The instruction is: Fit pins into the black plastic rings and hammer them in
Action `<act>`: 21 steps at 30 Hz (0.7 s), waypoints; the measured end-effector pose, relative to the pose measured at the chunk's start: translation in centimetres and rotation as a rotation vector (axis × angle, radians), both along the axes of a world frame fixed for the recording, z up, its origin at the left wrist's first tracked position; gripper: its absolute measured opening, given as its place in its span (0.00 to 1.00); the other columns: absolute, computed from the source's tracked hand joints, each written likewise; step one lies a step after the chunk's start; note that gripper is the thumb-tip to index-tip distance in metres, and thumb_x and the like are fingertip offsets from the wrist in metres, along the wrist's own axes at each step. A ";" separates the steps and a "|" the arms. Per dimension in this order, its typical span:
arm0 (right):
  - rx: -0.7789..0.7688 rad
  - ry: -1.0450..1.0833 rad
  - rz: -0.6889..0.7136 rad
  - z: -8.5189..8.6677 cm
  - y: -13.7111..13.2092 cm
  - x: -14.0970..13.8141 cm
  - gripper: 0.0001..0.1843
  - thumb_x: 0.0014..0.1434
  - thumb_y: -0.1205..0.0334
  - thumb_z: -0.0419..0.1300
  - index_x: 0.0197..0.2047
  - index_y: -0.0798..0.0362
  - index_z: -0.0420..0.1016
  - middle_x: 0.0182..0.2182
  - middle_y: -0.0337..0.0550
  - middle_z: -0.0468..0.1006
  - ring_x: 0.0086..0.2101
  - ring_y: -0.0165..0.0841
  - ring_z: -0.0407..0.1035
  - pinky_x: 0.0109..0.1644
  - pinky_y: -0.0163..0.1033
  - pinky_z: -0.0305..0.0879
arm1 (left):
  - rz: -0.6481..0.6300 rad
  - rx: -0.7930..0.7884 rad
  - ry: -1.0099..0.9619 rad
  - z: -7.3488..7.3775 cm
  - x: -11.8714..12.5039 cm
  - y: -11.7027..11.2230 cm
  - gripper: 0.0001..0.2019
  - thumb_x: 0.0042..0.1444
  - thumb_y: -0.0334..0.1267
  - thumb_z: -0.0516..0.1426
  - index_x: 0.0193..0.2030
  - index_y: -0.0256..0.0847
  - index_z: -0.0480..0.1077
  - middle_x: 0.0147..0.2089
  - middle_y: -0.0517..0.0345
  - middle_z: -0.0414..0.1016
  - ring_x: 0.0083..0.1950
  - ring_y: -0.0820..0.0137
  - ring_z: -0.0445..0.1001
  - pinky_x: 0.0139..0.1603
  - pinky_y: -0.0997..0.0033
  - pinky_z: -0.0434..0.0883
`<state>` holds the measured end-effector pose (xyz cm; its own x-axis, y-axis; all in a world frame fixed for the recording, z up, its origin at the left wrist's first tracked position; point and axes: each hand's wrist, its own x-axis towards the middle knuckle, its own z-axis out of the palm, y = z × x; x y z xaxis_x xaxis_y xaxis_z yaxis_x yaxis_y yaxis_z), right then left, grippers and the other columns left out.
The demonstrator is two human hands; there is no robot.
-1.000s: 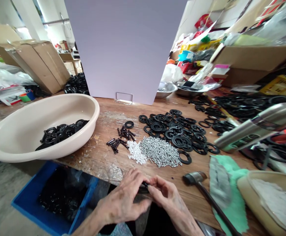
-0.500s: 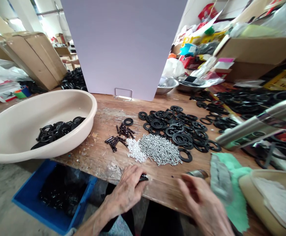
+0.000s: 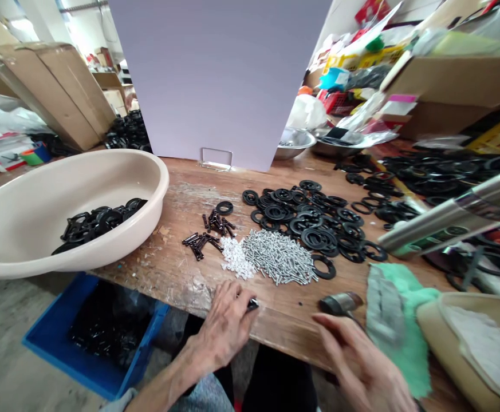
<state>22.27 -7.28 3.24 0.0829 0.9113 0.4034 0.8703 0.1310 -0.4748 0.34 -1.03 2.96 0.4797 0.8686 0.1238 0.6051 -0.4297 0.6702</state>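
Observation:
My left hand (image 3: pixel 228 320) rests at the table's front edge, its thumb and fingers closed on a small shiny black part (image 3: pixel 252 304). Most of that part is hidden by the fingers. To the right, my right hand (image 3: pixel 357 360) is slightly blurred, thumb apart from the fingers, with no object visible in its grasp. Just beyond its fingertips lies a hammer (image 3: pixel 339 303) with a worn metal head; its handle is largely hidden. Ahead are a heap of silver pins (image 3: pixel 279 257), small white pieces (image 3: pixel 235 257), dark pins (image 3: pixel 200 245) and black rings (image 3: pixel 305 217).
A beige basin (image 3: pixel 161 194) with black parts stands left, above a blue crate (image 3: pixel 43 346). A lilac panel (image 3: pixel 215 74) rises behind. On the right are a steel flask (image 3: pixel 451 220), a green cloth (image 3: pixel 415 337) and a beige tub (image 3: pixel 434 320).
My right hand has drawn slightly away from the hammer, whose head now shows more fully. My left hand keeps its grip on the small black part. The view has shifted slightly.

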 end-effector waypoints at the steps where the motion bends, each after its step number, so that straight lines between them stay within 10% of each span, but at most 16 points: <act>1: 0.008 0.124 0.083 0.3 0.6 -1.5 0.11 0.62 0.53 0.51 0.41 0.48 0.72 0.34 0.40 0.78 0.33 0.32 0.74 0.36 0.33 0.71 | 0.025 0.050 0.042 -0.1 0.2 -0.1 0.09 0.61 0.30 0.51 0.47 0.40 0.66 0.45 0.52 0.67 0.49 0.61 0.65 0.56 0.54 0.64; 6: -0.081 0.322 0.184 -0.1 3.2 -6.6 0.10 0.62 0.55 0.53 0.36 0.52 0.71 0.28 0.40 0.78 0.27 0.31 0.73 0.31 0.31 0.69 | 0.053 0.212 0.221 -0.9 1.3 -0.2 0.15 0.58 0.25 0.51 0.51 0.37 0.65 0.48 0.48 0.66 0.52 0.56 0.63 0.58 0.45 0.63; 15: 0.025 0.090 0.142 -3.5 3.2 -7.2 0.11 0.67 0.61 0.46 0.35 0.52 0.65 0.27 0.42 0.74 0.26 0.31 0.71 0.28 0.33 0.66 | 0.087 0.211 0.105 -3.2 2.0 -2.1 0.26 0.54 0.23 0.49 0.62 0.31 0.53 0.53 0.41 0.64 0.58 0.52 0.61 0.58 0.47 0.65; 21: 0.142 -0.180 0.140 -3.6 2.7 -6.5 0.11 0.68 0.62 0.42 0.37 0.52 0.62 0.26 0.40 0.69 0.27 0.32 0.69 0.30 0.35 0.65 | 0.155 0.115 -0.140 -2.1 1.3 -1.6 0.08 0.59 0.27 0.49 0.45 0.37 0.62 0.43 0.49 0.66 0.46 0.62 0.67 0.48 0.58 0.71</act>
